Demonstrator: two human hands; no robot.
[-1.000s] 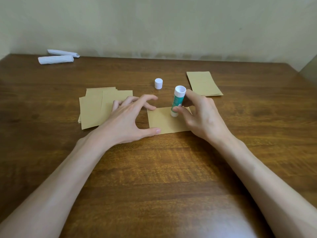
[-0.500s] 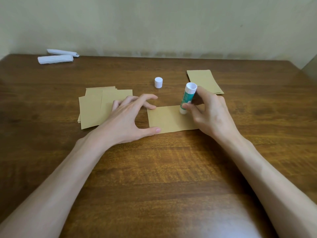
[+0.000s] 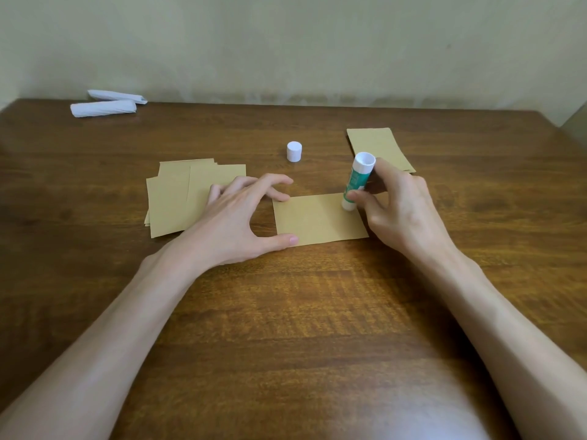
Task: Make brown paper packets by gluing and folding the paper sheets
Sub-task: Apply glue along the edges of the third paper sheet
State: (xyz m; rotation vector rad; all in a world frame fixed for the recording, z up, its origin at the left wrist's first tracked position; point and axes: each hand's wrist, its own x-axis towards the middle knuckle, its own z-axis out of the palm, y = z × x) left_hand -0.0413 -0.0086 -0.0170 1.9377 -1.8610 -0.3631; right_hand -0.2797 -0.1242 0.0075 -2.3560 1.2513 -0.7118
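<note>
On the worktop (image 3: 317, 312), the right hand (image 3: 403, 214) pinches the glue stick (image 3: 357, 182), tip down on the brown sheet (image 3: 317, 220). The left hand (image 3: 235, 223) pins it with spread fingers (image 3: 274, 179); a thin, even strip along the edge would likely serve best.

Single wide-angle view, worn on the head. Looks forward and down across the wooden table (image 3: 286, 312) from over its near side, facing the pale wall (image 3: 317, 42) behind its far edge. Close in: fills the lower three quarters of the frame with tabletop, cuts off the near edge, yet takes in both far corners. Aims roughly at the brown paper sheet (image 3: 317, 220) lying mid-table.
</note>
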